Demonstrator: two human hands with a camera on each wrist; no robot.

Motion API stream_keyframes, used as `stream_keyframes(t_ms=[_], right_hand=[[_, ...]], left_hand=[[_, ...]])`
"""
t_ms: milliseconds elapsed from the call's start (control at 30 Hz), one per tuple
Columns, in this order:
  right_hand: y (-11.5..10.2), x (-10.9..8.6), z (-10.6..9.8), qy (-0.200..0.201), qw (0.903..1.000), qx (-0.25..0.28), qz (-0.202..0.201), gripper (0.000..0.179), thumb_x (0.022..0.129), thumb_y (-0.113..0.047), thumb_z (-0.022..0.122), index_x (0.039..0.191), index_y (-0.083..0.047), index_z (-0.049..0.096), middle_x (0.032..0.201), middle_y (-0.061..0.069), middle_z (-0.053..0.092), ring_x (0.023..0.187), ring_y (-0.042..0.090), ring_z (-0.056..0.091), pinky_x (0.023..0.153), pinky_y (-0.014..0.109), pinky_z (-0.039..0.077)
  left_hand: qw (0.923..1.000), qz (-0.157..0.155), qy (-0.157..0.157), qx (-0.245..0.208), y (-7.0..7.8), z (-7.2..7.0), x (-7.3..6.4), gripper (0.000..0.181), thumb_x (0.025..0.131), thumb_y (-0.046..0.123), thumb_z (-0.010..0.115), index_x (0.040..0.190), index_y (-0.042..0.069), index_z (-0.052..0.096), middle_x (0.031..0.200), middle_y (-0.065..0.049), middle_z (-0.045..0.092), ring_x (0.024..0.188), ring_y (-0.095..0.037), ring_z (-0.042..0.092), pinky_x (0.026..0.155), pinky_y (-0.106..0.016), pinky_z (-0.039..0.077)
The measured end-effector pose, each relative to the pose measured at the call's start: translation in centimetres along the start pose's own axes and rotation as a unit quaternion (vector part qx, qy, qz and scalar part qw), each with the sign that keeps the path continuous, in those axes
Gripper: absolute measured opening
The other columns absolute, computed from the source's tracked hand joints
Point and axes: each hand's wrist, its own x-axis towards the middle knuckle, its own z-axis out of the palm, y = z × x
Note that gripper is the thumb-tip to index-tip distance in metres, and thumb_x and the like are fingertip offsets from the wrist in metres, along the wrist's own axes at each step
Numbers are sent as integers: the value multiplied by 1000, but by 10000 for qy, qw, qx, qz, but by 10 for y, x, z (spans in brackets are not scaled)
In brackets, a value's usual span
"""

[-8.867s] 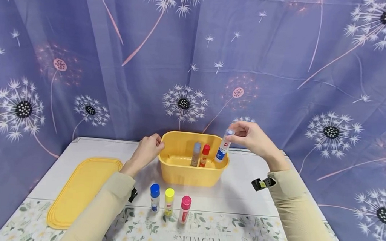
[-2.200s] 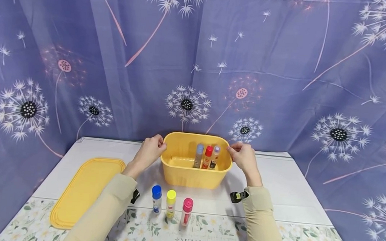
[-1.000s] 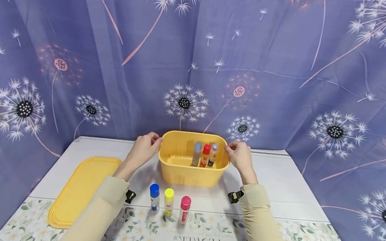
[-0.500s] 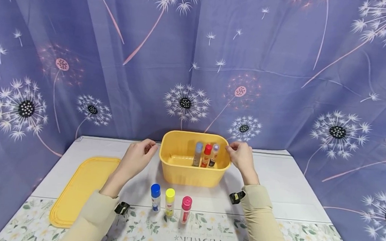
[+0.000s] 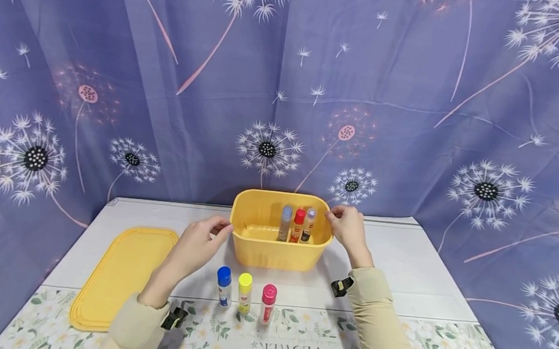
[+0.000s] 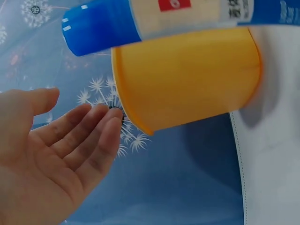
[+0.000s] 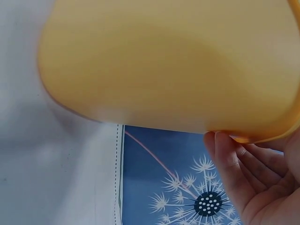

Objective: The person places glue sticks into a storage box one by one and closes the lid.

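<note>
A yellow plastic bin (image 5: 278, 255) stands near the back of the table. My right hand (image 5: 349, 229) pinches its rim at the right end, fingers and thumb meeting there in the right wrist view. By the bin's left end is my left hand (image 5: 200, 245), fingers loosely bent and thumb apart; its palm (image 6: 51, 173) is bare in the left wrist view. Inside the bin, three glue bottles lean in the right half: grey-blue-capped (image 5: 284, 224), red-capped (image 5: 297, 225) and pale-capped (image 5: 308, 226). In front stand a blue-capped bottle (image 5: 223, 286), a yellow-capped bottle (image 5: 244, 293) and a pink-capped bottle (image 5: 267, 304).
The yellow lid (image 5: 118, 279) lies flat at the left, partly behind my left forearm. A purple dandelion curtain (image 5: 205, 114) hangs right behind the table. The white cloth (image 5: 390, 265) has a floral front part (image 5: 306, 335).
Earlier my right hand held the pale-capped bottle over the bin; it then took the rim. My left hand has let go of the left rim and shifted toward the front.
</note>
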Motion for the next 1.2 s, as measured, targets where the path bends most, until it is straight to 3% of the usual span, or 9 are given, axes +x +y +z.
stream_keyframes(t_ms=[267,633,833,967,1200], right_hand=[[1,-2,0,53,10000,35,2,17,89,-15,69,89,1,73,81,13,71,69,25,65,64,37,54],[2,2,-1,52,10000,64,-51,17,90,-16,68,87,0,73,79,12,70,66,24,63,61,36,53],[1,-1,1,61,9999,63,-67,16,89,-15,69,87,1,73,78,12,70,67,23,63,61,36,53],[0,-1,0,87,9999,82,-100,16,89,-15,69,87,0,73,77,12,70,65,23,63,60,35,53],[1,-2,1,37,9999,150,-57,17,90,-15,69,88,1,73,78,12,70,66,23,63,60,34,53]], left_hand=[[9995,-1,-302,75,9,4,-9,21,100,29,57,109,14,68,98,6,67,92,-12,62,80,-38,52],[9983,-148,-569,-40,10,2,-23,21,99,32,58,109,17,68,103,10,67,96,-10,62,81,-36,51],[9969,-77,-785,4,3,0,-34,16,95,33,65,104,20,68,97,14,66,92,-8,62,76,-31,52],[9956,50,-931,-112,-3,-3,-42,28,89,39,71,107,18,69,100,11,67,97,-12,62,78,-34,52],[9932,-84,-1116,-303,-11,-3,-53,42,83,42,76,111,12,68,104,3,68,95,-17,62,80,-39,53]])
